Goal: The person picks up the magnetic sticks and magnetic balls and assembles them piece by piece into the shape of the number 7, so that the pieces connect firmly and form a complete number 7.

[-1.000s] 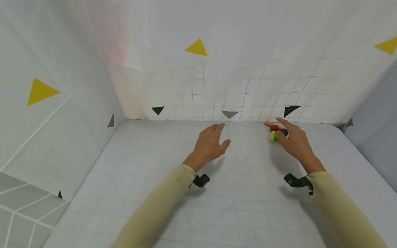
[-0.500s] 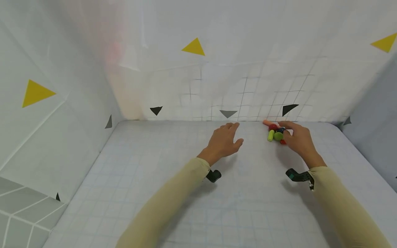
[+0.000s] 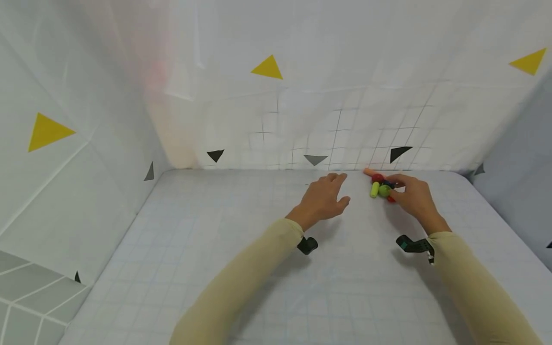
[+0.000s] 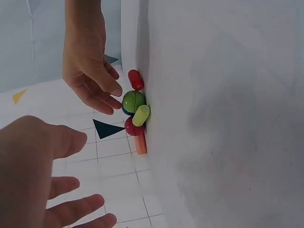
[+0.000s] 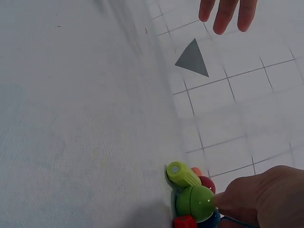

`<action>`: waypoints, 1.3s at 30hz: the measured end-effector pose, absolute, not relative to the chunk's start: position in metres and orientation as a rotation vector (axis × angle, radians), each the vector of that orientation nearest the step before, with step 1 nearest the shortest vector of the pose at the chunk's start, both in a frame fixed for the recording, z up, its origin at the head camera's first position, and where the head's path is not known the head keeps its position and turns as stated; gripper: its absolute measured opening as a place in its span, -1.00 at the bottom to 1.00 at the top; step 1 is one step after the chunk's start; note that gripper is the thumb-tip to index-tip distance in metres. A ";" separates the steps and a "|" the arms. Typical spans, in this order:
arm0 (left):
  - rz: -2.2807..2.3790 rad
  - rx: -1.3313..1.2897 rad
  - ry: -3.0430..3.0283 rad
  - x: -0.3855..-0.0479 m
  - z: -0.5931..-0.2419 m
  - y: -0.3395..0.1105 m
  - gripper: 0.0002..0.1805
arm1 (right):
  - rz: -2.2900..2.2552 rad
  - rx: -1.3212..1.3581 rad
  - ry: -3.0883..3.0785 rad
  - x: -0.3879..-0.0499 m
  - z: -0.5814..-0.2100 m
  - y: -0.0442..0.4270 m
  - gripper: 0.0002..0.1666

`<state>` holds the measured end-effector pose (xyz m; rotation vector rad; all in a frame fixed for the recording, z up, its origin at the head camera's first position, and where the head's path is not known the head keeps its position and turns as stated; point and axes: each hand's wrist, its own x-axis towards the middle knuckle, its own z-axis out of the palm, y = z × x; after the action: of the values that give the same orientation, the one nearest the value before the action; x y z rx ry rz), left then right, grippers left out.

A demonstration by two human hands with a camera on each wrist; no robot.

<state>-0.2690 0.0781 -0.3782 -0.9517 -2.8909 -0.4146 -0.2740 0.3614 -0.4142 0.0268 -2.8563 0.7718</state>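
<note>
A cluster of small coloured pieces lies on the white table near its back edge. It has a green ball, a dark blue ball, a red ball, a yellow-green cylinder, a red cylinder and an orange stick. My right hand is over the cluster's right side, fingers loosely bent. Its thumb tip is against or very close to the green ball; the other fingertips are by the blue ball. My left hand is left of the cluster, above the table, fingers spread and holding nothing.
A white wall with grid lines and coloured triangles rises right behind the table. Side walls stand at left and right. Below each wrist hangs a small dark device, left device and right device.
My left hand has moved right, closer to the cluster. My right hand has lowered slightly, its thumb and fingers coming in around the right side of the pieces, which stay in place.
</note>
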 end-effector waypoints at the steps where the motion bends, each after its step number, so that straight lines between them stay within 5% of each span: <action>1: -0.410 -0.953 -2.898 -0.269 -0.379 0.080 -0.29 | 0.770 0.030 -2.854 -0.275 -0.415 0.362 -0.53; 39: -0.380 -1.055 -2.940 -0.268 -0.397 0.111 -0.28 | 0.788 0.080 -2.845 -0.273 -0.419 0.355 -0.57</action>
<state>-0.2678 0.1114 -0.3971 -1.0554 -2.9396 -0.3795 -0.2727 0.3547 -0.4191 0.0797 -2.8449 0.7881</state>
